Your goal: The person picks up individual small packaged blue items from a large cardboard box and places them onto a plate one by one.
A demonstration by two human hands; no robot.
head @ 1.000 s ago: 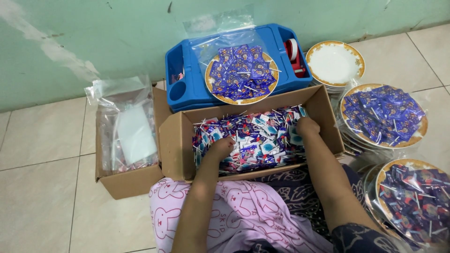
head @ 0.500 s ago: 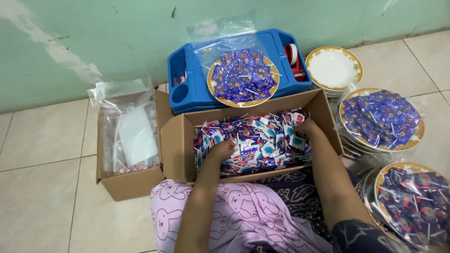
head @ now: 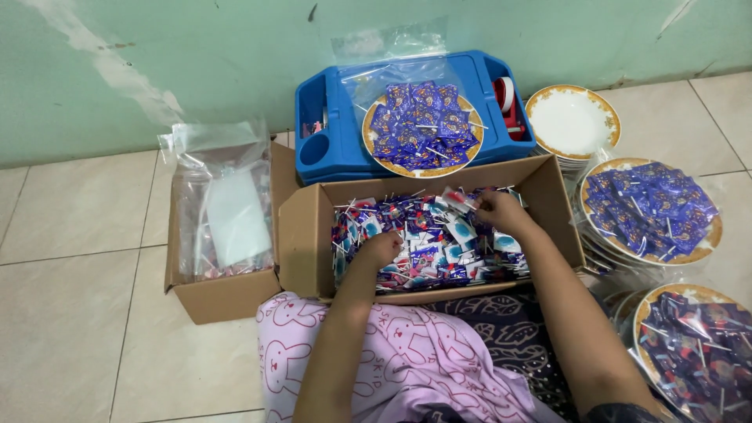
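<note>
Tiled floor (head: pixel 78 211) meets a green painted wall (head: pixel 196 55); every place below is given relative to the cardboard box of wrapped lollipops (head: pixel 301 235) that sits against your lap.

Behind the box stands a blue plastic tray (head: pixel 333 98) carrying a gold-rimmed plate of blue-wrapped sweets (head: pixel 421 125), with a clear plastic bag (head: pixel 384 43) leaning on the wall beyond it. To the left of the box, touching its side, is a smaller cardboard box (head: pixel 219 294) stuffed with clear bags. To the right of the box are plates: an empty white gold-rimmed plate (head: pixel 572 121) furthest back, a filled and bagged plate (head: pixel 650 207) nearer, and another filled plate (head: pixel 697 345) nearest you.

Inside the box the lollipops (head: pixel 439 235) lie in a loose heap, sticks pointing all ways.

Change over the last second: your left hand (head: pixel 380 249), which lay palm-down near the front left of the heap, has curled in and now sits half buried there, fingers closed on sweets, though how many you hold cannot be told. Your right hand (head: pixel 497 211) has drawn back from the right wall of the box toward the rear middle of the heap, and its fingertips now pinch a single wrapped lollipop (head: pixel 458 200) by the head. Both hands have thus passed from spreading over the heap to gripping pieces from it; nothing has left the box.
</note>
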